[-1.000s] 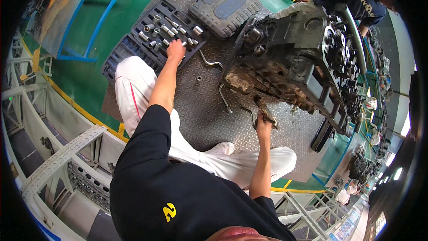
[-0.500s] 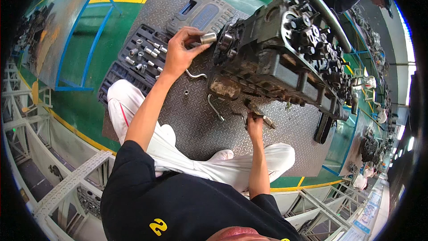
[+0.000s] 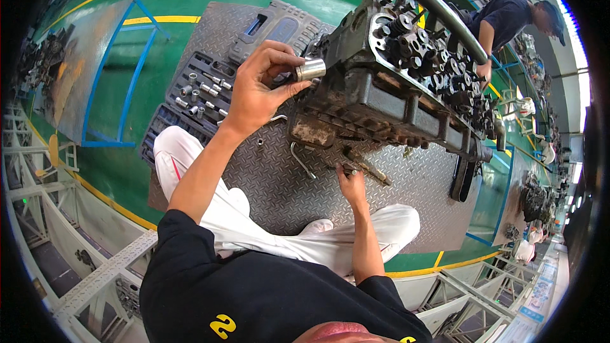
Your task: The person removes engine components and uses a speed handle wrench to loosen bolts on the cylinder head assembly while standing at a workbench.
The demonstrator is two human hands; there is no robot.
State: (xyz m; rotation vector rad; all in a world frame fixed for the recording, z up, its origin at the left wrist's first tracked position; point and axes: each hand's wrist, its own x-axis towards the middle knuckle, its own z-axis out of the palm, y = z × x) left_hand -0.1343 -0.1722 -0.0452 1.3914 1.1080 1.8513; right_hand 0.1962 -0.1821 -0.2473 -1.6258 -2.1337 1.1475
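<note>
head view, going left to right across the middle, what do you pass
Blue floor outline → open socket case → left hand → shiny socket held in its fingers → engine block → co-worker in a dark shirt, farther back.

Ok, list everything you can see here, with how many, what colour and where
socket: one, shiny silver, pinched in the left hand's fingers, next to the engine's near end
engine block: one, dark grey and rusty, on the plate at centre right
tread plate: one, grey, on the green floor under the engine
socket set case: one, black, open with silver sockets, on the plate at left
case lid: one, grey, beyond the tray
bent metal rods: two or so, silver, on the plate near the engine
other person: one, dark shirt, top right, bent over the engine's far end
trousers: white, legs folded on the plate
left hand: raised, holding the socket
right hand: at the engine's lower edge, on a rusty part
</note>
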